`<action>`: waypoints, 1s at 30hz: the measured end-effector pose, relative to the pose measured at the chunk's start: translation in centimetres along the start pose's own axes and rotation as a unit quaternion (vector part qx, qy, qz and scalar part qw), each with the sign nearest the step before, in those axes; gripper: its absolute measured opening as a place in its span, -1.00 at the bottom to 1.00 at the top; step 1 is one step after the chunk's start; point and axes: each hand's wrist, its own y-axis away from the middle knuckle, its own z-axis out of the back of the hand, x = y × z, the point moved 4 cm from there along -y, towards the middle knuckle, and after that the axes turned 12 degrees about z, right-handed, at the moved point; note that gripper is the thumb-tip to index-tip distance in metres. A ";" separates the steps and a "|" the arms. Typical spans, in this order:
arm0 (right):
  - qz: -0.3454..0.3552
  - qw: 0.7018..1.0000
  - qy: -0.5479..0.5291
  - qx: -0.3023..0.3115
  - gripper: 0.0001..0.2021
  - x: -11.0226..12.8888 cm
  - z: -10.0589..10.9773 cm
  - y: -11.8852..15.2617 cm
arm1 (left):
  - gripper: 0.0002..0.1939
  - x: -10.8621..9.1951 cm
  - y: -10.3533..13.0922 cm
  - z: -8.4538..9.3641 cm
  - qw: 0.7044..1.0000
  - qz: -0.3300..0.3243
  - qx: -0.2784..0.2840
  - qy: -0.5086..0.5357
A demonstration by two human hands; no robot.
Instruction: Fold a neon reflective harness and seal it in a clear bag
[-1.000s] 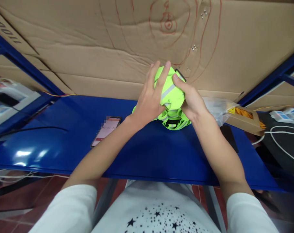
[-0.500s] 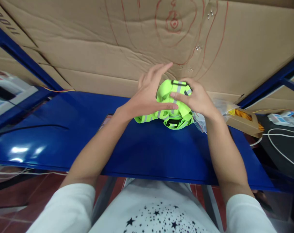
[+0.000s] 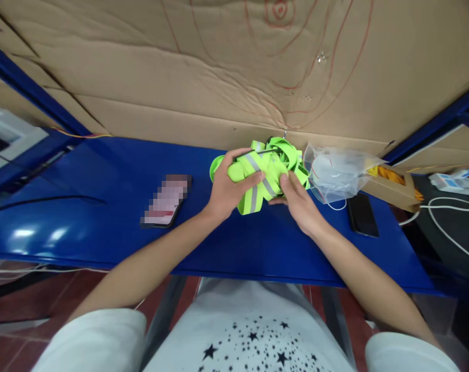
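Note:
A bundle of neon yellow-green reflective straps (image 3: 271,173) with grey stripes is between my two hands, over the blue table (image 3: 234,243). My left hand (image 3: 229,181) grips its left side, the thumb lying across the front and the fingers behind. At the lower right, my right hand (image 3: 296,199) pinches the bundle with the thumb on top and fingertips underneath. One loop of strap hangs below, between the hands. More coiled strap and some dark edging show at the back of the bundle.
A phone (image 3: 167,201) with a lit, blurred screen lies left of my hands. To the right are a clear plastic bag (image 3: 335,170), a black phone-like slab (image 3: 362,214) and a cardboard box (image 3: 397,188) with orange contents. A cardboard panel (image 3: 172,98) rises behind the table.
My left hand has come down from its spread pose and closed on the straps. The right hand has moved from the bundle's top right to its lower right. The bundle has turned.

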 end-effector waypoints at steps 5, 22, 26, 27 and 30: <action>-0.070 0.990 -0.115 -0.038 -0.60 -2.9 0.1 1.3 | -0.44 2.0 0.3 -0.1 0.999 -0.012 -0.030 -0.039; 0.253 0.942 0.219 -0.021 -0.91 -2.0 -1.9 4.1 | -0.58 2.3 1.1 -1.6 0.840 0.330 0.149 0.404; 0.174 0.975 0.137 -0.007 -0.86 -3.5 -1.1 3.5 | -0.55 2.7 1.7 -2.5 0.817 0.344 0.220 0.407; 0.154 0.980 0.126 -0.015 -0.86 -3.9 -0.7 3.3 | -0.53 2.6 1.8 -2.5 0.816 0.341 0.232 0.406; 0.145 0.974 0.164 -0.064 -0.88 -4.6 0.7 2.8 | -0.42 1.8 2.1 -2.4 0.814 0.329 0.260 0.403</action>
